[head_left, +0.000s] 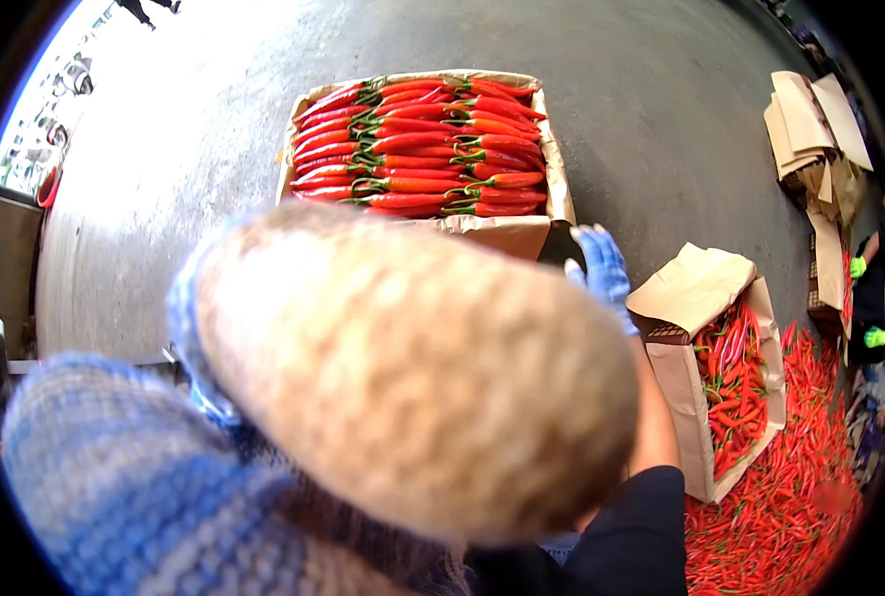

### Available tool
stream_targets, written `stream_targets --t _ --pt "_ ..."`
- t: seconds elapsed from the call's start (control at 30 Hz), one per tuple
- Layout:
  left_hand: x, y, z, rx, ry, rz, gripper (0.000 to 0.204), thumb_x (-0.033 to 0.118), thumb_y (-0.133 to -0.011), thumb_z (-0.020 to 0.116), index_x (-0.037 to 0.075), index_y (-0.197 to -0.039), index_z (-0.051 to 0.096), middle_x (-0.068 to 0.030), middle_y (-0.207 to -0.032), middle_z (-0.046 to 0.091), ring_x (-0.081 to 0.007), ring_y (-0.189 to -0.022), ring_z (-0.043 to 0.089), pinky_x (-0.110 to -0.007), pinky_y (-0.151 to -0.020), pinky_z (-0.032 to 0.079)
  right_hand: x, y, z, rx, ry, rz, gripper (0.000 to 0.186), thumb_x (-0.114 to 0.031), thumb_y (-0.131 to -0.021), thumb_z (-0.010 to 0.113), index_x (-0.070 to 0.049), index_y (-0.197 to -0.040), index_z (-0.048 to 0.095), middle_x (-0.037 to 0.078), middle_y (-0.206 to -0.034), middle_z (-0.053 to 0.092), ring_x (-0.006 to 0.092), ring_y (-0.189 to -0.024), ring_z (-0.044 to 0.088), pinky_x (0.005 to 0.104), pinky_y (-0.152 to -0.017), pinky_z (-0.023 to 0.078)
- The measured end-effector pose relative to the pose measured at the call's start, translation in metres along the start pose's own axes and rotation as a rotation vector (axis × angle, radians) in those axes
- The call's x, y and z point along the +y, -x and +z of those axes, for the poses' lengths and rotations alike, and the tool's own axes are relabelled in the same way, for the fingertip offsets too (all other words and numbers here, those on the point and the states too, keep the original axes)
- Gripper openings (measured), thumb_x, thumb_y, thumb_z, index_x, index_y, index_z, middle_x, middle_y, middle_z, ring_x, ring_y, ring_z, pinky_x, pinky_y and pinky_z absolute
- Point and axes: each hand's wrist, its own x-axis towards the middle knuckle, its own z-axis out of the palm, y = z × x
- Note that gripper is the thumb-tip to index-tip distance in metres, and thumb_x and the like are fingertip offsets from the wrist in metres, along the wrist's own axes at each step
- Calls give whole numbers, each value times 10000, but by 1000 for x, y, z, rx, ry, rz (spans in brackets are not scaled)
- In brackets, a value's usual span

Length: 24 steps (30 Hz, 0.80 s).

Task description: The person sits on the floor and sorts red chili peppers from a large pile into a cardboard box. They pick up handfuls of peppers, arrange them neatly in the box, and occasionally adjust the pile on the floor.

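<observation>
My left hand (pixel 402 368) is raised very close to the camera in a blue-grey knitted glove with a crinkled tan coating. It is large and blurred, so what its fingers do is hidden, and it covers the middle of the view. Beyond it lies a paper-lined box (pixel 562 189) filled with rows of long red chili peppers (pixel 412 149), their green stems showing. Close to the box's near right corner is my right hand (pixel 603 266) in a blue glove, its thumb apart from the fingers and nothing visible in it.
At the right stands another paper-lined box (pixel 699 437) of jumbled chilies. Around it a large heap of loose chilies (pixel 790 507) spreads over the floor. More boxes with brown paper (pixel 800 119) stand at the far right, near a person's yellow-green gloved hand (pixel 858 267). Grey concrete floor (pixel 651 99) lies beyond.
</observation>
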Motion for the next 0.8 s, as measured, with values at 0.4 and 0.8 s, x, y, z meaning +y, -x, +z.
stream_targets --t 0.4,0.8 --pt "105 -41 39 -144 191 19 286 234 -856 540 21 -1030 461 -95 -852 492 -179 -736 494 -389 -805 448 -2 202 -83 -125 35 320 434 -172 -792 560 -108 -1215 487 166 -1177 505 331 -1138 455 439 -982 350" --pt "177 47 104 -42 349 -492 360 280 -847 556 34 -1080 435 -92 -857 472 -178 -727 482 -397 -809 439 37 333 -86 -227 53 630 322 -202 -823 538 -134 -1138 537 129 -1080 551 319 -1040 508 425 -913 405"
